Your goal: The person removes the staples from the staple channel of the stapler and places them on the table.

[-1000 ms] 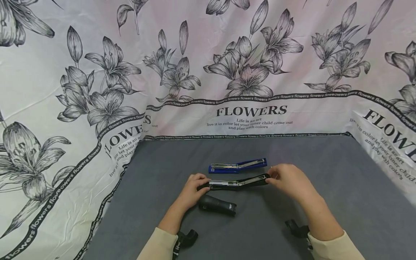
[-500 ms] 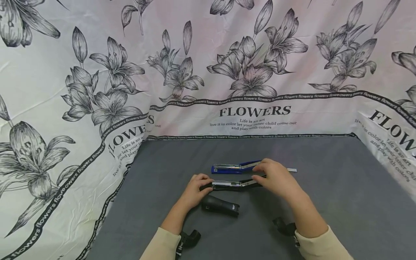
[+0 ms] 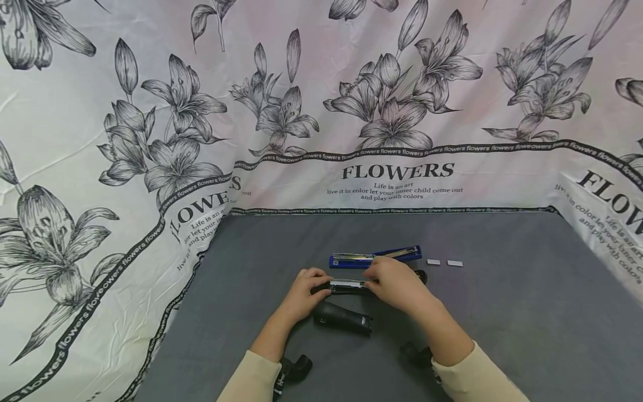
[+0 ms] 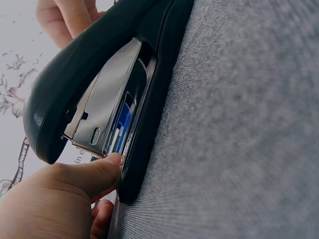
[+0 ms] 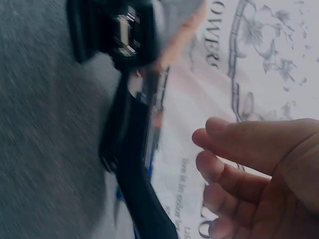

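Note:
A black stapler [image 3: 346,290] lies unfolded on the grey table, its metal staple channel [image 3: 346,283] exposed. My left hand [image 3: 298,296] pinches its left end; in the left wrist view, the left thumb [image 4: 97,174] presses there, near another black stapler [image 4: 52,97] standing in front. My right hand [image 3: 399,285] is over the unfolded stapler's middle, hiding part of it. In the right wrist view, my right fingers [image 5: 234,184] are loosely bent, apart from the stapler, with nothing visible between them. An unfolded blue stapler [image 3: 351,261] lies just behind the black one.
Closer to me rests the other black stapler [image 3: 343,319], closed. Two small white strips [image 3: 433,262] lie to the right of the blue stapler. Fabric printed with flowers [image 3: 397,106] rises behind the grey table [image 3: 502,312].
My right hand has let go of the unfolded black stapler's right end and moved left to above its middle. Two white strips now show at the right. My left hand stays put.

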Available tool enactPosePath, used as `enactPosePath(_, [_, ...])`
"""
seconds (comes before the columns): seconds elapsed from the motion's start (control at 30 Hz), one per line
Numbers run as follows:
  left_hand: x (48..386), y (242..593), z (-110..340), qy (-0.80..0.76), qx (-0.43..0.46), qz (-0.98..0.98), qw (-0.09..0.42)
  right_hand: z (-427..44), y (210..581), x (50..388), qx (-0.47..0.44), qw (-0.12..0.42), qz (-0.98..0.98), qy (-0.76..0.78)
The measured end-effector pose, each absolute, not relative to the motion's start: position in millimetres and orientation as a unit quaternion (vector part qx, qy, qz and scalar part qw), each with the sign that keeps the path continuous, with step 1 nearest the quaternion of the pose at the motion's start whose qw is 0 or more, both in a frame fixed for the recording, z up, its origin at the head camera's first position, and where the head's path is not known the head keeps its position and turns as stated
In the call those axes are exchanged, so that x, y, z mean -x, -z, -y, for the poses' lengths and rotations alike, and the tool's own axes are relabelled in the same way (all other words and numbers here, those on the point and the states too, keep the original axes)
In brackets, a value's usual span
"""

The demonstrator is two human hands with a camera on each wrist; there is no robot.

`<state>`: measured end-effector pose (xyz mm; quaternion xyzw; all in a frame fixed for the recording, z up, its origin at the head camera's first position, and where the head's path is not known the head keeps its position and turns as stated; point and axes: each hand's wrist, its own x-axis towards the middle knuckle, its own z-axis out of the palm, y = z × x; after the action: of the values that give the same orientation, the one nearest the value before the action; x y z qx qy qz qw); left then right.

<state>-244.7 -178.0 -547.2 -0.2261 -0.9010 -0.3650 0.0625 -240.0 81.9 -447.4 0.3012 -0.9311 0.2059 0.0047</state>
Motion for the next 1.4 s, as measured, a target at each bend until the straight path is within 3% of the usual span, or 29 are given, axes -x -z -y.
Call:
enactPosePath(0.37, [244,548,178,0.362,0.225,0.903,0.057,-61,475,237,-0.264,0.028,0.955,-0.135])
enactPosePath(0.67, [245,549,178,0.366,0.213,0.904,0.049,-55,481,239,-0.209,0.061,0.957,-0.191])
enactPosePath(1.03, [247,550,178,0.364,0.215,0.904,0.062,-52,485,246,-0.173,0.048,0.935,-0.305])
enactPosePath(1.4, [247,551,178,0.366,0.213,0.904,0.062,-50,485,243,-0.187,0.042,0.929,-0.316])
